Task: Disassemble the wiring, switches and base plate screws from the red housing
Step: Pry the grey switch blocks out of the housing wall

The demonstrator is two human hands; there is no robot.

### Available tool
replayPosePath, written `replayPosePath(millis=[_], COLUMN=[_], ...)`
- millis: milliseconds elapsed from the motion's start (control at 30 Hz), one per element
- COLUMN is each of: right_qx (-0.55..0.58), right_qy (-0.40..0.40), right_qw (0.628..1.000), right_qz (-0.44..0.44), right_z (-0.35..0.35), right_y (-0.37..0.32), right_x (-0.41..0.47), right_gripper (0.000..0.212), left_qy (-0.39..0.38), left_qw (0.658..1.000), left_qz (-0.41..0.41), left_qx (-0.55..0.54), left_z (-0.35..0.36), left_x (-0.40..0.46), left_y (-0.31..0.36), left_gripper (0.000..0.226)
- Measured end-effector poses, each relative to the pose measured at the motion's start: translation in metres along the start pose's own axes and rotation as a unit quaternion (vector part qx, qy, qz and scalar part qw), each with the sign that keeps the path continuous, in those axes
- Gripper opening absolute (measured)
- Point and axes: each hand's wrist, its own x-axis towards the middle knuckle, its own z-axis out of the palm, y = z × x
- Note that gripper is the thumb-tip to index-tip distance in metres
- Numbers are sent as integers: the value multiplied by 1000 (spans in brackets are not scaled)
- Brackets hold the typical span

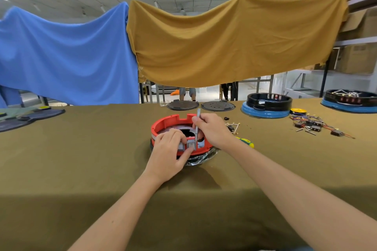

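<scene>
**Head view: two hands at a red housing**

The left hand (166, 154) pinches a grey switch (191, 145) in the red housing (163, 123). The right hand (212, 129) grips a thin metal tool (197, 126) upright beside it. The housing sits mid-worktop (81, 159); loose wiring (318, 124) lies well apart, right.

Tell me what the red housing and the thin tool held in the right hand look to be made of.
Red housing: likely moulded plastic, matte, uniform colour with notched rim. Thin tool, gripped by the right hand: seemingly metal, a flat grey strip with a dull sheen; it is too small to be sure.

Workshop: metal racking (326, 71), stacked cardboard boxes (359, 59).
</scene>
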Motion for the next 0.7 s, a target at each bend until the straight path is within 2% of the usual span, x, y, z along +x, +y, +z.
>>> replayPosePath(millis=[167,267,400,500,600,700], right_qx=[-45,-48,59,95,57,-57], right_qy=[-55,-54,9,0,-20,-63], right_qw=[997,997,998,995,996,992], right_qz=[42,37,9,-27,-63,-89], right_z=[-3,-2,-4,-1,5,6], right_y=[-10,-11,-4,-7,-15,-16], right_x=[14,14,2,-3,-4,-5], right_gripper=[38,39,34,30,25,25], left_qy=[2,2,0,-9,-15,-20], left_qw=[1000,1000,1000,998,996,994], left_qz=[-1,-2,-29,-58,-70,-75], left_qx=[5,3,-10,11,50,72], left_z=[1,0,0,2,3,4], left_x=[1,0,-1,-2,-1,-1], left_y=[-1,0,0,-3,-3,-4], left_gripper=[20,21,36,55,58,59])
